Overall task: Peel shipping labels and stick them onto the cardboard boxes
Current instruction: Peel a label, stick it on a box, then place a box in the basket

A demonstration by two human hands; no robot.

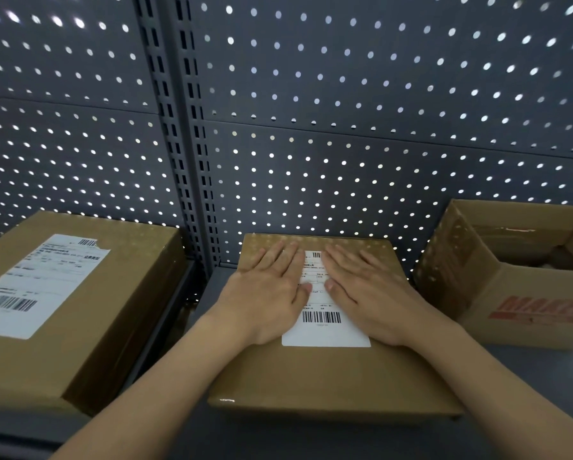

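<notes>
- The closed brown cardboard box (328, 380) in the middle lies flat on the dark grey shelf (311, 439), with its far edge close to the back panel.
- A white rectangular shipping label (325, 333) with a barcode near its lower end lies on top of this box, about midway across and towards the far side.
- The left hand (272, 293) lies palm down over the label's left edge. Its fingers (278, 257) are straight and spread flat, pressing on label and cardboard and gripping nothing.
- The right hand (368, 293) mirrors it on the label's right edge, its fingers (348, 260) likewise flat and released, pointing away from the person.
- The two thumbs nearly meet over the middle of the label.
- A larger closed brown cardboard box (112, 327) sits to the left on the neighbouring shelf section. It carries its own white printed label (43, 283), whose far right corner looks torn.
- An open brown cardboard box with red lettering (517, 307) stands to the right, close beside the middle box. What is inside it cannot be made out.
- Behind everything rises a grey perforated metal back panel (345, 127), split by a slotted upright post (185, 144).
</notes>
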